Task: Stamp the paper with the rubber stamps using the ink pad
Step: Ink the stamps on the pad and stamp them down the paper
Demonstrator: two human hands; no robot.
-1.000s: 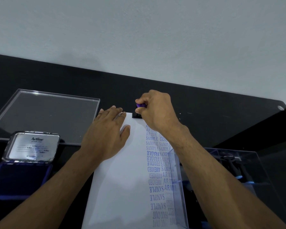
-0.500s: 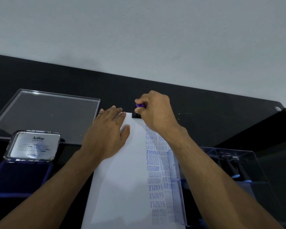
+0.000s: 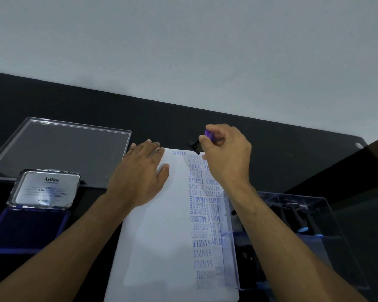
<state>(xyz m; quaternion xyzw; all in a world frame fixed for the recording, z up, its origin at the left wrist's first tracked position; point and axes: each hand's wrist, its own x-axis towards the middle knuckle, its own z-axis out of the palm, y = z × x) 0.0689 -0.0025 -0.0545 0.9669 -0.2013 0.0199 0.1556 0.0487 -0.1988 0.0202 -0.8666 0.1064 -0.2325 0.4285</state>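
The left hand (image 3: pixel 140 177) lay flat, pinning the paper (image 3: pixel 162 236) to the counter (image 3: pixel 282 149). At its two o'clock, the right hand (image 3: pixel 225 153) pinched a purple-handled stamp (image 3: pixel 205 138), tilted just above the sheet's top edge.

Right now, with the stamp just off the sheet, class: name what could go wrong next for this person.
1. The fresh blue SAMPLE print lies close to the left hand pressing the white paper sheet; a sliding finger might smear it.
2. The right hand holds the purple-handled black rubber stamp tilted over the paper's far edge; its inked face could brush the crowded prints below.
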